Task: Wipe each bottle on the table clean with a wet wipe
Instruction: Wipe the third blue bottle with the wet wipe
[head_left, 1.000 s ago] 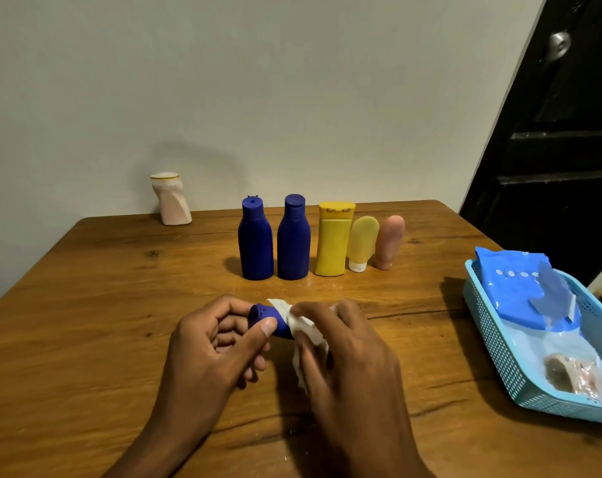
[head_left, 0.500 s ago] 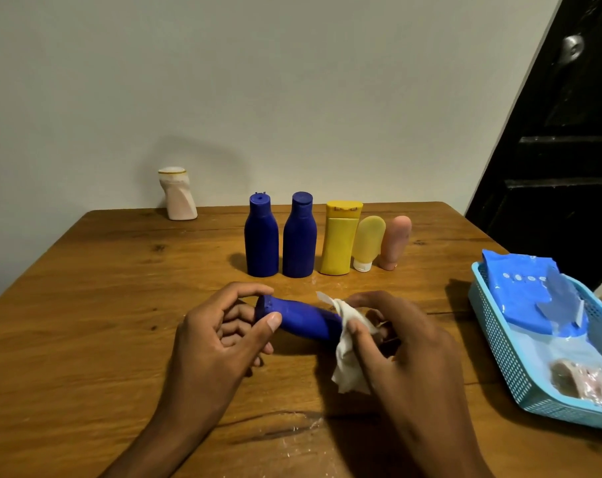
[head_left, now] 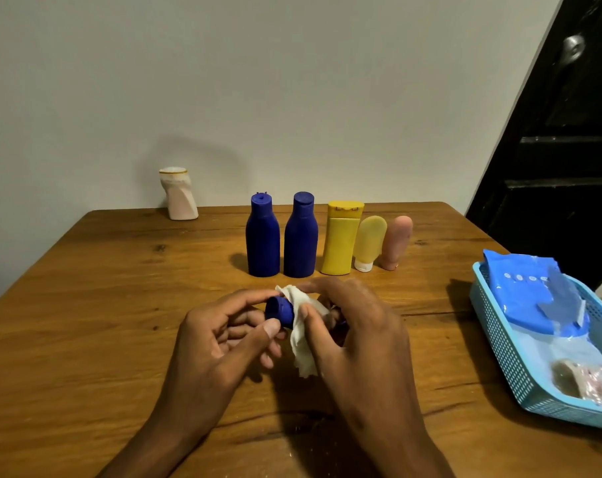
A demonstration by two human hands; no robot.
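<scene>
A dark blue bottle (head_left: pixel 279 311) lies sideways above the wooden table (head_left: pixel 86 305), cap end to the left. My left hand (head_left: pixel 223 336) pinches that cap end. My right hand (head_left: pixel 354 336) wraps a white wet wipe (head_left: pixel 301 332) around the bottle's body, hiding most of it. Behind them stand two dark blue bottles (head_left: pixel 262 236) (head_left: pixel 300 236), a yellow bottle (head_left: pixel 339 238), a pale yellow tube (head_left: pixel 370 241) and a pink tube (head_left: pixel 396 241) in a row. A white bottle (head_left: pixel 179 194) stands apart at the back left.
A light blue basket (head_left: pixel 499 343) sits at the table's right edge, holding a blue wet wipe pack (head_left: pixel 527 291) and a crumpled used wipe (head_left: pixel 582 381). A dark door (head_left: pixel 561 132) is at the right, a grey wall behind.
My right hand slid the wipe out toward the bottle's base, then back toward the cap end, covering the body again. My left hand kept its grip on the cap.
</scene>
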